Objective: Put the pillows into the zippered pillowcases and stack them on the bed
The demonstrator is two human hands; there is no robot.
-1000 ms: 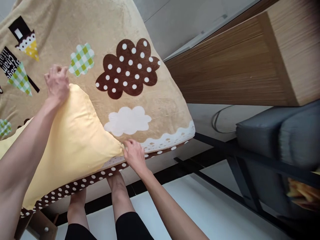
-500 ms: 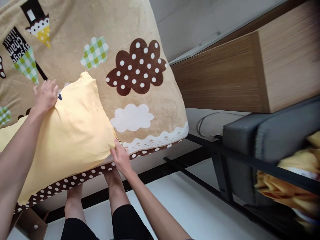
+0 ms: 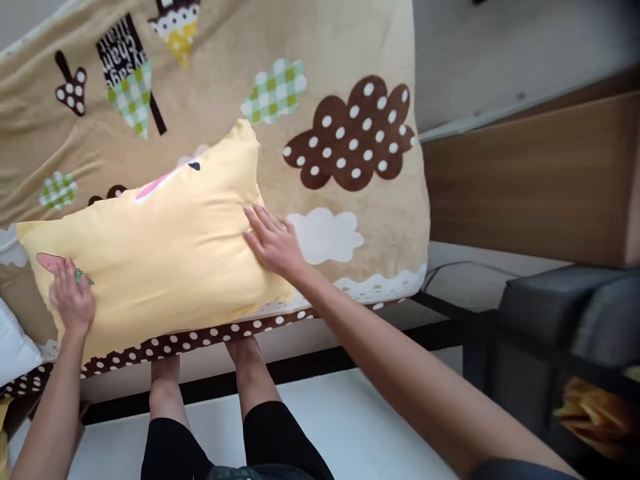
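Note:
A yellow pillow (image 3: pixel 170 267) lies flat along the near edge of the bed, on a beige blanket (image 3: pixel 220 73) printed with clouds and pennants. My left hand (image 3: pixel 73 297) rests on the pillow's left end, fingers stretched out over a small pink and green print. Near the right end, my right hand (image 3: pixel 275 240) lies on the pillow with its fingers spread, palm down. Neither hand grips the cloth. Shallow creases run across the cover beside my right fingers.
A white pillow (image 3: pixel 15 343) sits at the far left. On the right stand a wooden cabinet (image 3: pixel 525 180) and a grey cushioned seat (image 3: pixel 540 300) with crumpled yellow cloth (image 3: pixel 595 413) by it. A dark bed rail (image 3: pixel 350 363) runs above the pale floor.
My left hand has gone from the pillow's upper edge to its left end. My right hand has let go of the lower right corner and lies flat higher up. The view has shifted left.

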